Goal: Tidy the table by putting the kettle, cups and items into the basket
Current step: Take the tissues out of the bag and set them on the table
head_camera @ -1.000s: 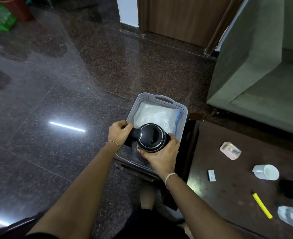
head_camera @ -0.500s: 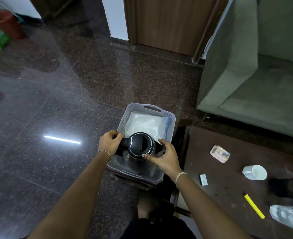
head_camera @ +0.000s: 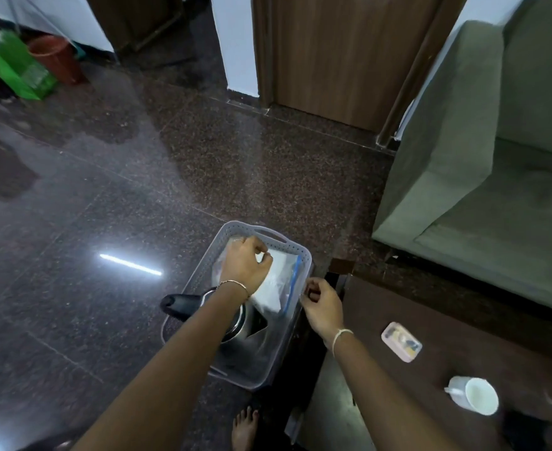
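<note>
Grey plastic, the basket (head_camera: 295, 255) sits on the floor just beside the table (head_camera: 463, 369) with the kettle (head_camera: 235, 323) already inside at its near end, handle poking over the left rim, while the left hand (head_camera: 245, 265) pinches the clear bag (head_camera: 274, 288) lying in the far end and the right hand (head_camera: 321, 307) hovers loosely curled by the right rim, holding nothing I can make out. Tugging the bag could tip the kettle if a corner is trapped beneath it. On the table, the white cup (head_camera: 474, 395) and small pink box (head_camera: 401, 341) are not yet packed, and dropping them onto the kettle risks a chip.
</note>
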A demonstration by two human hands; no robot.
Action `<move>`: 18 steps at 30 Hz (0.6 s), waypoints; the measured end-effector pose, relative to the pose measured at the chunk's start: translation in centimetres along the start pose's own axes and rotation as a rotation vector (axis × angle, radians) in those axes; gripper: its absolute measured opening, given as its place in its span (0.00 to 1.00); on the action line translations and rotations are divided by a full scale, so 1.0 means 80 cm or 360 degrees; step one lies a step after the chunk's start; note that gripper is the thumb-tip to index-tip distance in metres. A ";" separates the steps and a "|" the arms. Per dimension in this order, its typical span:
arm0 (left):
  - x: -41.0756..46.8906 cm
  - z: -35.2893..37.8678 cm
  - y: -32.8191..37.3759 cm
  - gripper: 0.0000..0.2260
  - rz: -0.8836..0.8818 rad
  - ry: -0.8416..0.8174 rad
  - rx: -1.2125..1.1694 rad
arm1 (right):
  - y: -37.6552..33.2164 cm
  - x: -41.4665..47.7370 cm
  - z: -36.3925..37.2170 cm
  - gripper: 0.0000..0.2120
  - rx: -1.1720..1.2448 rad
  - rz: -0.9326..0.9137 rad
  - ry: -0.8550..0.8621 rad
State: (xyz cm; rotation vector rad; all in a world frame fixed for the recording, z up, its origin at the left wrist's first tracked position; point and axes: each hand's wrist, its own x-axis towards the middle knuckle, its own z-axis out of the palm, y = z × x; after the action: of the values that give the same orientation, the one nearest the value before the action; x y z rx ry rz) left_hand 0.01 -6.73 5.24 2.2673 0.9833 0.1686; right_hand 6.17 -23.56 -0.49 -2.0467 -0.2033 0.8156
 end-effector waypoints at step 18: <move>0.045 0.157 -0.018 0.12 -0.0861 -0.0290 0.0187 | 0.057 0.070 0.019 0.40 -0.0157 -0.0147 -0.0163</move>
State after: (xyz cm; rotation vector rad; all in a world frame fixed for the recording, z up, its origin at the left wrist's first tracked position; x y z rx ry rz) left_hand 6.15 -9.96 -5.92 1.9868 1.4889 -0.3292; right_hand 8.83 -22.76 -7.34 -2.0725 -0.3993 0.8683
